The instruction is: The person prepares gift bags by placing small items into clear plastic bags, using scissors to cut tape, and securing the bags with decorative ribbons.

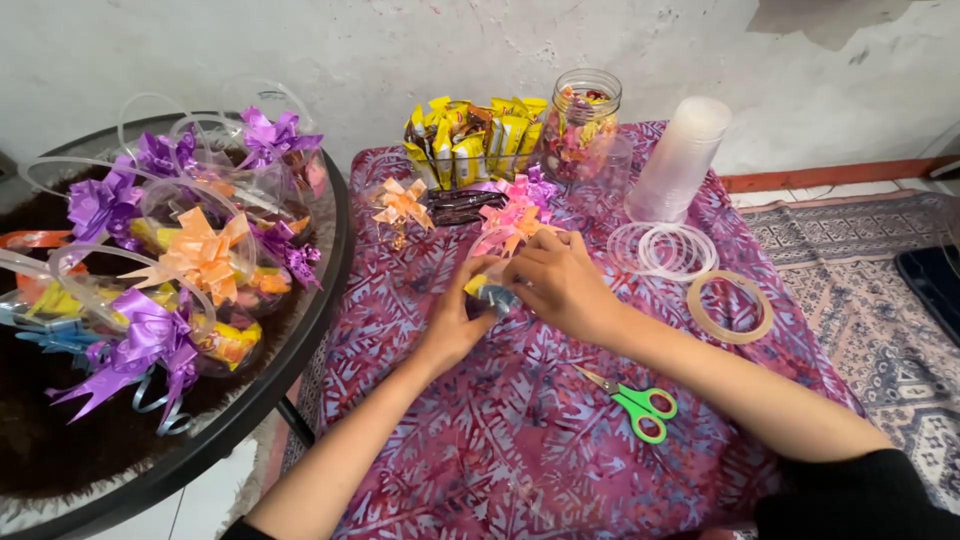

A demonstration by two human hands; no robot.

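Your left hand (455,320) & right hand (560,285) are both closed on the small clear cup (492,292) w/ yellow-blue filling, mid-table, nearer the far edge. Cup sits between the palms, right hand on top; pink-orange bow (512,222) touches just behind it.

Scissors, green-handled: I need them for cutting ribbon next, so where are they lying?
In the head view, the green scissors lie on the purple patterned cloth, just below the right forearm and lower left of the tape roll.
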